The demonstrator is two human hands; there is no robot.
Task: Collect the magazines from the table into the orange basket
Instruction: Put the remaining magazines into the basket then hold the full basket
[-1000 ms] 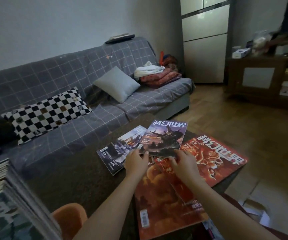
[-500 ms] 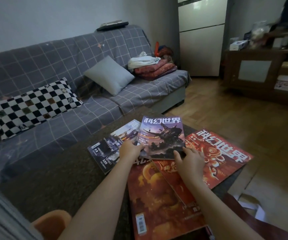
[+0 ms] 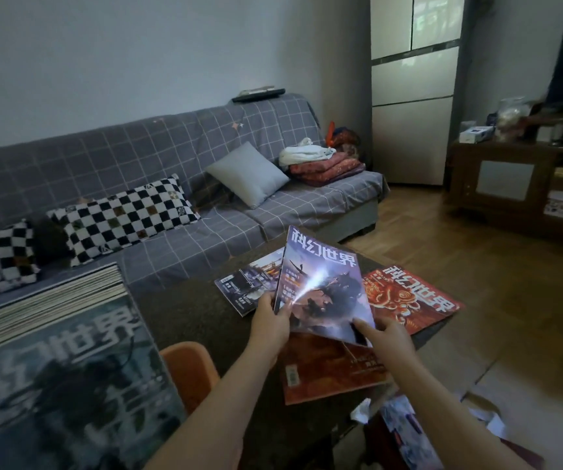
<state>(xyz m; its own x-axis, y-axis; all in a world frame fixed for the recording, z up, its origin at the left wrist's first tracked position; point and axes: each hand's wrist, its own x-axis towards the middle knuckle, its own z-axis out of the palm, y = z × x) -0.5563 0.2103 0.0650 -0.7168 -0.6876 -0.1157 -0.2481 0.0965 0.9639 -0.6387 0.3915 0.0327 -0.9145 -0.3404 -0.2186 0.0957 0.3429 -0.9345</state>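
Note:
A purple magazine (image 3: pixel 324 286) is tilted up off the dark table (image 3: pixel 192 313). My left hand (image 3: pixel 271 322) pinches its lower left edge. My right hand (image 3: pixel 387 334) touches its lower right corner with the index finger stretched out. Under it lie a red magazine (image 3: pixel 412 300) at the right, an orange-red magazine (image 3: pixel 327 371) nearer me, and a dark blue magazine (image 3: pixel 243 286) at the left. Part of the orange basket (image 3: pixel 188 371) shows at the table's near left, beside a tall stack of magazines (image 3: pixel 53 351).
A grey checked sofa (image 3: pixel 171 184) with cushions runs behind the table. A fridge (image 3: pixel 412 96) and a wooden cabinet (image 3: pixel 510 184) stand at the right across the wood floor. Papers and bags (image 3: pixel 405 425) lie on the floor by the table's near right corner.
The purple magazine has been lifted from flat on the pile to tilted upright. My left hand now pinches its edge. The view swung left, bringing the magazine stack into sight.

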